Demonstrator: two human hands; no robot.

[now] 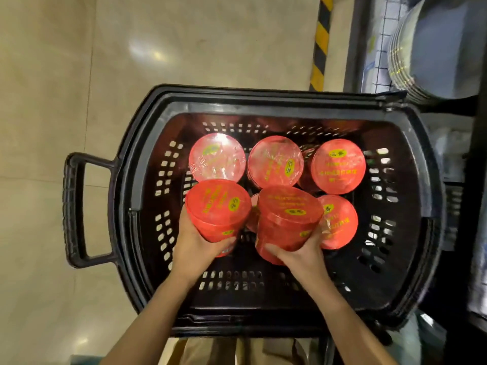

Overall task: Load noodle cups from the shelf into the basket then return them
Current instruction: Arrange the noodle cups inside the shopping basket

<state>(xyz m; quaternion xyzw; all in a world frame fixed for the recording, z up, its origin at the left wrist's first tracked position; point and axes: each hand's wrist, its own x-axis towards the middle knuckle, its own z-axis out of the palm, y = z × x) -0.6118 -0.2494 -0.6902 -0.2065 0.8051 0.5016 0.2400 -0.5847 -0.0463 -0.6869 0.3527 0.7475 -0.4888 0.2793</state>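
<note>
Red noodle cups fill the black basket (411, 164), which serves as landmark throughout. Left hand (195, 243) grips one noodle cup (218, 209) from below and behind, fingers wrapped round its lower wall, thumb side out of view behind the cup. Right hand (300, 252) grips a second cup (287, 219) the same way, fingers curled across its near wall. Both held cups sit above the basket's middle, tilted with lids facing the camera, their sides close together, contact unclear.

Three more cups stand upright along the basket's far side: far-left cup (217, 157), far-middle cup (275, 161), far-right cup (338, 165), lids wrapped in glossy film. Another cup (340, 222) stands at the basket's right side, just beside the right hand's cup and partly hidden by it. A sliver of one more red lid (253, 206) shows between the two held cups.

Basket's pull handle (73, 209) projects from its left end over pale floor tiles (52, 101). Beyond the basket's far right corner: a yellow-black striped edge (322, 43) and dark shelving (448, 48), contents blurred.

Both forearms reach in from the basket's near rim, converging toward its centre, wrists bent slightly upward.
</note>
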